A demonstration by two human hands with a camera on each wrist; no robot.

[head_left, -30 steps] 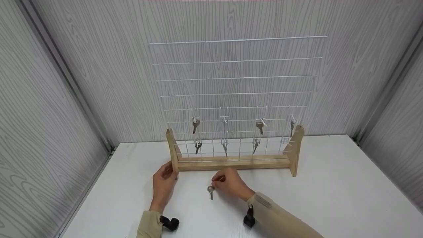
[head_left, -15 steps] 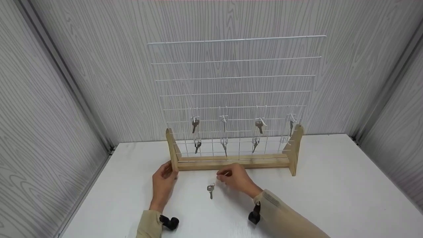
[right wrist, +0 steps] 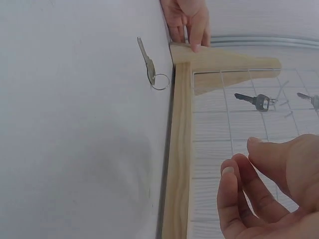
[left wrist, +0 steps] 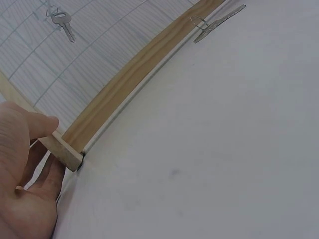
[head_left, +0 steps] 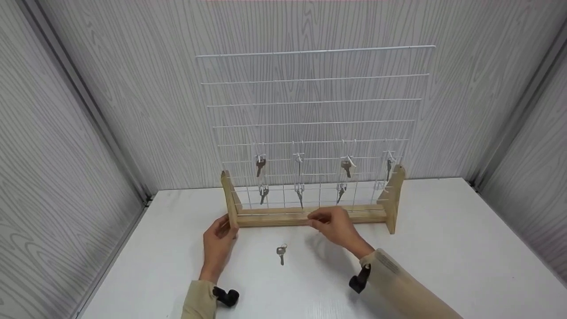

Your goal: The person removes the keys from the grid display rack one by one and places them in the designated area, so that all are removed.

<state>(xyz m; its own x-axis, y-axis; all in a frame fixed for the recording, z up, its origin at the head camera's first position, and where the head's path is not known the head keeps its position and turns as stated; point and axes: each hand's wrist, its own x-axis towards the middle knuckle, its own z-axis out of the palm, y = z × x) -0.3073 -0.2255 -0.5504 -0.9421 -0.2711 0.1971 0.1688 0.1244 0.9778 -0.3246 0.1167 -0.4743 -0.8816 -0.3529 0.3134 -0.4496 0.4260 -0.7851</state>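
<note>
My left hand (head_left: 218, 246) grips the left wooden end piece (head_left: 230, 199) of a rack, thumb on one side and fingers on the other. On the white tabletop in front of the rack lies a loose metal key (head_left: 281, 252) with a small ring. My right hand (head_left: 334, 228) is in front of the rack's wooden base bar (head_left: 270, 220), right of the key and apart from it. In the right wrist view its thumb (right wrist: 271, 154) and fingers are loosely bent, with a gap between them and nothing held.
A white wire grid (head_left: 316, 102) rises from the wooden base. Several keys hang on its hooks in two rows, among them an upper-left key (head_left: 260, 167) and a lower-left key (head_left: 263, 196). A bare hook (head_left: 379, 186) is at lower right. Wood-patterned panels surround the table.
My right hand has let go of the key's ring and moved up and right toward the base bar. The key stays on the table. My left hand keeps its grip.
</note>
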